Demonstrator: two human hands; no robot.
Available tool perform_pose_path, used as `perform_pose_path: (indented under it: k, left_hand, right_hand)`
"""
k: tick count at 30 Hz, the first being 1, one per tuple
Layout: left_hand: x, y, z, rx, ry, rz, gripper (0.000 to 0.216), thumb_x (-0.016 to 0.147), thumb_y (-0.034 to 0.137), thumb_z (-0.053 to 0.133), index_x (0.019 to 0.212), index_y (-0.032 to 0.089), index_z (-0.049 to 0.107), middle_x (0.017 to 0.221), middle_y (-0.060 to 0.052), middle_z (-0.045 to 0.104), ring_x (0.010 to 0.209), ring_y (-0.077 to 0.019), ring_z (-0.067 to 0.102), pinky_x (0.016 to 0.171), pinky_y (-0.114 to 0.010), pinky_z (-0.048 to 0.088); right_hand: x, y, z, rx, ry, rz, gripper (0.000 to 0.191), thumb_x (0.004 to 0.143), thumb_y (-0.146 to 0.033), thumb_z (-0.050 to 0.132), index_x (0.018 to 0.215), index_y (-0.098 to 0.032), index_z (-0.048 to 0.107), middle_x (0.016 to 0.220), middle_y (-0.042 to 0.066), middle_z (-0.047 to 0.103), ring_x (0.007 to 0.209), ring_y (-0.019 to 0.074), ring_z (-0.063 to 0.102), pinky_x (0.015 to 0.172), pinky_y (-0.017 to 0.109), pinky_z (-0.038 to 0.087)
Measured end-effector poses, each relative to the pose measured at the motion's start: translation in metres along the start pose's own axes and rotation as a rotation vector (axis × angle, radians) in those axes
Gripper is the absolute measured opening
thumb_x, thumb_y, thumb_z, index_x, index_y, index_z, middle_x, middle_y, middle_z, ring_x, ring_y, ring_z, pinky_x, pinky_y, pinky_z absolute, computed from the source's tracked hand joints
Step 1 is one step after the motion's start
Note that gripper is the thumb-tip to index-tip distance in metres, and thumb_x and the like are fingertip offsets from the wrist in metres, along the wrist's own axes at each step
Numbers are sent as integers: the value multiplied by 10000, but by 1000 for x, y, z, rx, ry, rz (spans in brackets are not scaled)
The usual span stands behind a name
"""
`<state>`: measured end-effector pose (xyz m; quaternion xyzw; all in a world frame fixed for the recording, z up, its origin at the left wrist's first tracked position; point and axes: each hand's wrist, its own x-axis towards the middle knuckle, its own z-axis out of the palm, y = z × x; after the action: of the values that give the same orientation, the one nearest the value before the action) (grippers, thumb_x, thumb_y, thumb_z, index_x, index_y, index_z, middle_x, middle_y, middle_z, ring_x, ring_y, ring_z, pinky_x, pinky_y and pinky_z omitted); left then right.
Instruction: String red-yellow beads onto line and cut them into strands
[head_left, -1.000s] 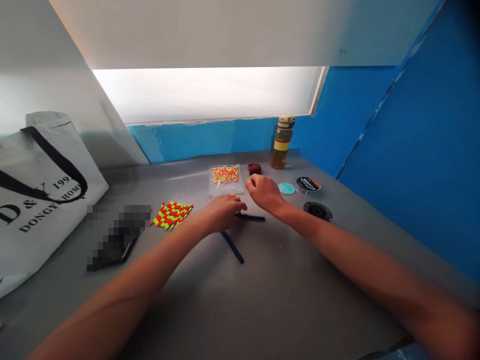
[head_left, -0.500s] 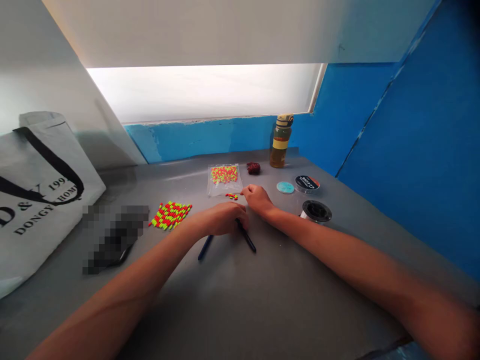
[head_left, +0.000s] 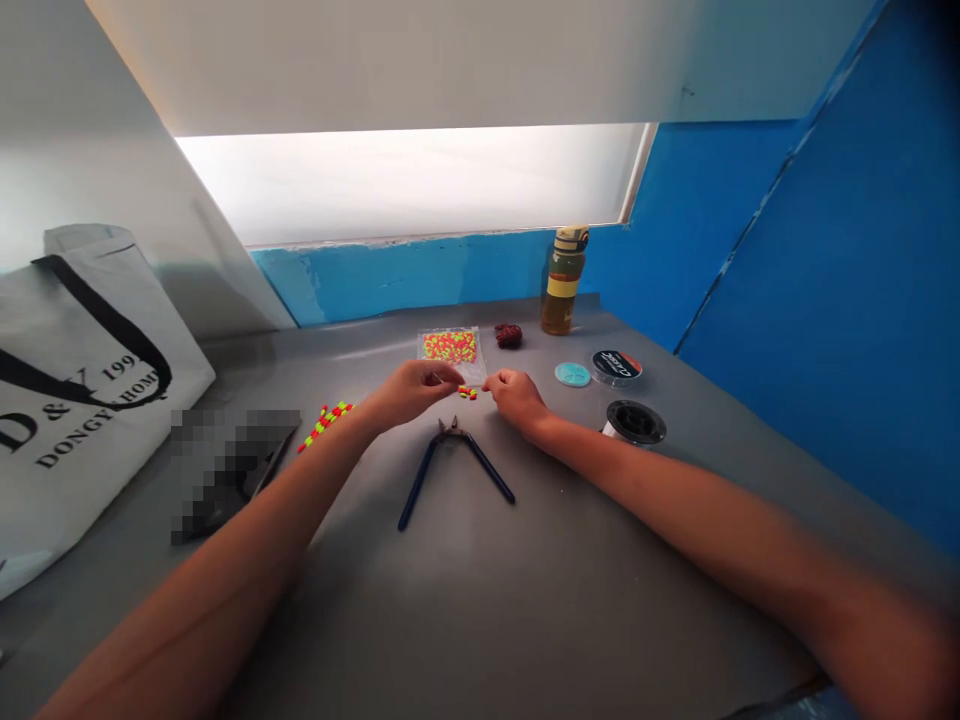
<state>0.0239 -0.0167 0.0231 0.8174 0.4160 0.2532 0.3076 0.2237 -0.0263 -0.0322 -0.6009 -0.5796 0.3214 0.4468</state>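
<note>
With the blue-handled pliers (head_left: 448, 433) now set down open on the surface (head_left: 525, 600), the left hand (head_left: 411, 390) and right hand (head_left: 516, 393) meet, fingers pinched, at loose beads (head_left: 468, 393) beside the bag (head_left: 450, 350).

Surface (head_left: 525, 600): plain grey. Loose beads (head_left: 468, 393): red + neon yellow-green, 2-tone. Same mix in clear packet (head_left: 450, 347) & in bead rows (head_left: 324, 421), red/yellow-green stripes. Pliers (head_left: 450, 465): dark blue handles, grey metal head. Bottle (head_left: 562, 285): amber-brown, yellow band, tan cap. Small lump (head_left: 508, 335): dark red. Disc (head_left: 573, 374): pale teal. Spool (head_left: 616, 365): black w/ orange-red edge, white lettering. 2nd spool (head_left: 636, 422): black top, white rim. Tote bag (head_left: 75, 400): white, black straps + black print. Wall (head_left: 825, 300): bright blue.
</note>
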Motion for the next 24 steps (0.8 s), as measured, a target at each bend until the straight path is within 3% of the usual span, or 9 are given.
perform_pose_path:
  k: [2, 4, 8, 13, 24]
  left_hand:
    - [2, -16, 8, 135, 244, -49, 194, 851, 271, 604, 930, 176, 753, 878, -48, 725, 702, -153, 595, 692, -270, 442]
    - [2, -29, 19, 252, 316, -8, 180, 856, 239, 596, 932, 180, 748, 946, -55, 714, 720, -154, 587, 722, -283, 433]
    - [0, -42, 36, 311, 313, -9, 241, 891, 252, 574, 1055, 183, 735, 939, -51, 690, 728, -165, 590, 722, -293, 425]
    - [3, -48, 37, 357, 279, -52, 303, 926, 340, 567, 1145, 207, 729, 1026, -61, 686, 754, -173, 614, 721, -300, 418]
    - [4, -49, 37, 412, 243, -38, 209, 924, 340, 567, 957, 220, 735, 997, -51, 675, 825, -197, 627, 733, -301, 415]
  right_hand:
    - [1, -1, 0, 15, -5, 26, 225, 784, -330, 503, 702, -171, 640, 580, -35, 505, 568, 140, 425, 539, 282, 290]
    - [1, -1, 0, 36, -3, 33, 228, 780, -336, 496, 700, -174, 635, 575, -36, 502, 563, 139, 425, 543, 280, 298]
    - [2, 2, 1, 54, -3, -7, 238, 776, -342, 490, 696, -176, 640, 582, -30, 520, 584, 144, 451, 557, 275, 315]
    - [3, 7, 6, 51, -1, -64, 250, 789, -359, 495, 693, -179, 639, 588, -26, 531, 605, 149, 472, 560, 275, 307]
    - [0, 7, 4, 33, -21, -93, 242, 815, -341, 501, 713, -178, 647, 603, -29, 537, 624, 151, 486, 577, 278, 314]
